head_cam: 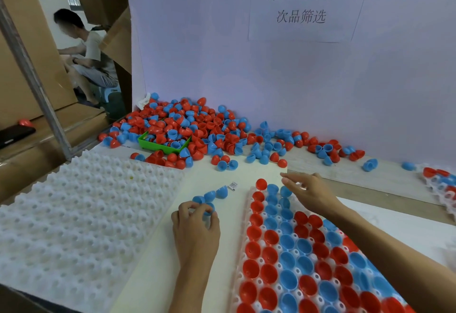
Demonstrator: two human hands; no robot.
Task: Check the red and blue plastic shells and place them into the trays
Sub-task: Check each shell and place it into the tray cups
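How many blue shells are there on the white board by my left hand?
4. Three blue shells lie in a row just beyond the left hand; a fourth is held in its fingers. The hand may hide others.

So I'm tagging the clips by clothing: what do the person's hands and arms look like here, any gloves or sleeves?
No gloves: the left hand and right hand are both bare. No sleeves show either; both forearms are uncovered right to the bottom of the picture. I see no rings, watch or wristband on either wrist.
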